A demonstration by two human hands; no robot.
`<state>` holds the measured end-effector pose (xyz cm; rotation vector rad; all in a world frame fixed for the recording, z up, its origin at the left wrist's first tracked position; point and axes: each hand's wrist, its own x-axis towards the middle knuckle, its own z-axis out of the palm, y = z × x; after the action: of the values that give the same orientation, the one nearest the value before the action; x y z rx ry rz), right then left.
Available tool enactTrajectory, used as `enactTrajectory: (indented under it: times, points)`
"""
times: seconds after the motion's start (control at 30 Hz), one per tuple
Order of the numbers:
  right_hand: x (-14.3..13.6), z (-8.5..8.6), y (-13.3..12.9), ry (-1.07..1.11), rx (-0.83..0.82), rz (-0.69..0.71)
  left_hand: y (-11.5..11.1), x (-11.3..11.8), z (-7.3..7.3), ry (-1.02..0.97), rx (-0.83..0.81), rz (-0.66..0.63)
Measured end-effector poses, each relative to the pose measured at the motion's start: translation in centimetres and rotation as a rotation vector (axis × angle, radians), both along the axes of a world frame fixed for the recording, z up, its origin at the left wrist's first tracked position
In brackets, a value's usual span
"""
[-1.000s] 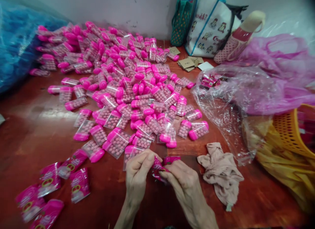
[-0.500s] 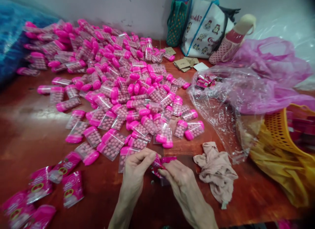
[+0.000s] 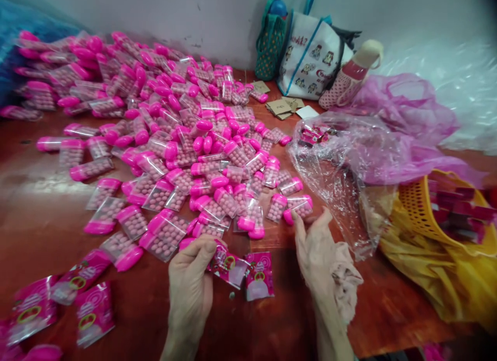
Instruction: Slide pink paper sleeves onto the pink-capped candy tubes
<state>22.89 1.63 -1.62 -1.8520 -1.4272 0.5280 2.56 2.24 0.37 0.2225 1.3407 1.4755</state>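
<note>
Your left hand [image 3: 191, 280] pinches a printed packet [image 3: 229, 265] over the surface [image 3: 267, 325], your right hand [image 3: 316, 252] has spread, empty fingers [image 3: 298, 229], and similar packets [image 3: 93, 314] look finished, while the container heap [image 3: 171, 150] apparently awaits.

We see glossy film packets [image 3: 259, 278], smooth plastic containers [image 3: 166, 235] and, near the front edge of the shiny table [image 3: 392, 293], matt cloth [image 3: 346, 278].
</note>
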Motion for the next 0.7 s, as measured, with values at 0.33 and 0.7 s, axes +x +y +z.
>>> enactTrajectory:
  times: [0.33, 0.7]
  points:
    - [-1.9, 2.4, 0.4, 0.479, -0.291, 0.006, 0.5, -0.8, 0.4, -0.093, -0.017, 0.156]
    - [-7.3, 5.1, -3.1, 0.792, -0.503, 0.431, 0.3, 0.0, 0.1, -0.091, -0.001, 0.194]
